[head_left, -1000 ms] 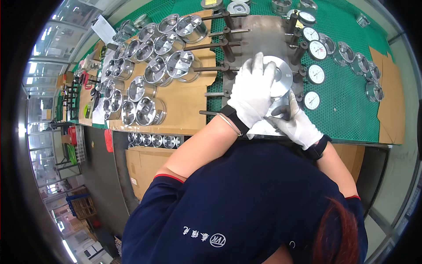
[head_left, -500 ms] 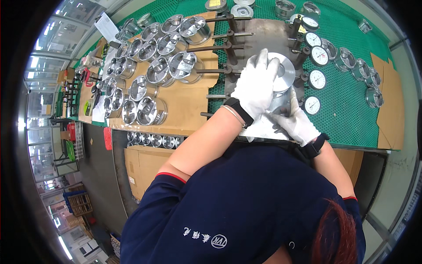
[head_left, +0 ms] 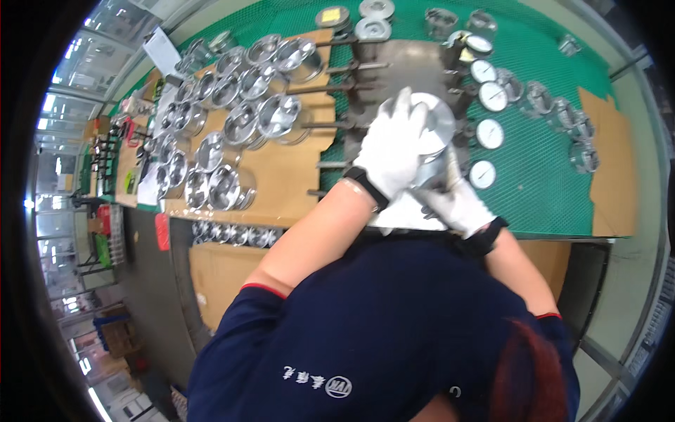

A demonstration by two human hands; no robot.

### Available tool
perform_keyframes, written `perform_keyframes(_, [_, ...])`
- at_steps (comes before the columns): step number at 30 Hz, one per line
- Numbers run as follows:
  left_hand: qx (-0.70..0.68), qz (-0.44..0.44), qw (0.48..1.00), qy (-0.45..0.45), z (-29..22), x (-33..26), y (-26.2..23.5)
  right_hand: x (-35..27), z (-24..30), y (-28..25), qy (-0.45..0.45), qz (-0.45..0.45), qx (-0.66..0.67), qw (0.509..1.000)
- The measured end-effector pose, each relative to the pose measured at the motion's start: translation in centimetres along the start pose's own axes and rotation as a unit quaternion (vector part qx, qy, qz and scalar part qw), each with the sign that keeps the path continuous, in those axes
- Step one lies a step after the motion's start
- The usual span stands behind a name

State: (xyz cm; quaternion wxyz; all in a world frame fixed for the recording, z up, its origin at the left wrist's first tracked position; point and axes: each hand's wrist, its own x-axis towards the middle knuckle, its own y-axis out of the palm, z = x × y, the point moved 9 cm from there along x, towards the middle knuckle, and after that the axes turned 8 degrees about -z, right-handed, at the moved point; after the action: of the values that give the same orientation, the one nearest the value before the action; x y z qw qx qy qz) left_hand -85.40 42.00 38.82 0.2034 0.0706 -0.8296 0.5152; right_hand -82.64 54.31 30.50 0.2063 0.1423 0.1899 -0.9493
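Note:
Both my hands wear white gloves with black cuffs. My left hand [head_left: 394, 151] lies flat on top of a round shiny metal part [head_left: 434, 125] over a grey metal plate [head_left: 415, 67]. My right hand [head_left: 457, 200] grips the same part from below and the side. Most of the part is hidden under the gloves. My dark blue shirt and head fill the lower picture.
Several shiny metal pots [head_left: 232, 105] stand on brown cardboard [head_left: 288, 179] at the left. Round white-faced dials [head_left: 489, 133] and small metal fittings [head_left: 562, 116] lie on the green mesh mat [head_left: 541, 190] at the right. Dark rods [head_left: 337, 88] stick out beside the plate.
My hands and the metal part have kept their grip and shifted only slightly; the view has tilted a little.

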Motion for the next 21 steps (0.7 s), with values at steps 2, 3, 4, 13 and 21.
perform_keyframes(2, [-0.004,0.001,0.998,0.061,-1.8,1.0,-1.6,0.3,-0.5,-0.4,-0.01,0.047,-0.017,0.999])
perform_keyframes(3, [-0.004,0.005,0.996,0.086,-2.5,1.6,-2.2,0.3,-0.4,-0.3,-0.035,0.043,-0.026,0.998])
perform_keyframes(4, [-0.028,0.041,0.999,0.004,-1.3,2.1,-1.6,0.5,-0.6,-0.2,-0.056,0.039,-0.035,0.997])
perform_keyframes(13, [0.176,0.096,0.978,0.057,-2.1,2.6,-2.1,-0.4,4.9,-3.0,-0.118,-0.009,-0.104,0.988])
perform_keyframes(21, [0.229,0.145,0.96,0.074,-0.1,3.5,0.4,0.2,4.1,-1.6,0.068,0.081,0.042,0.994])
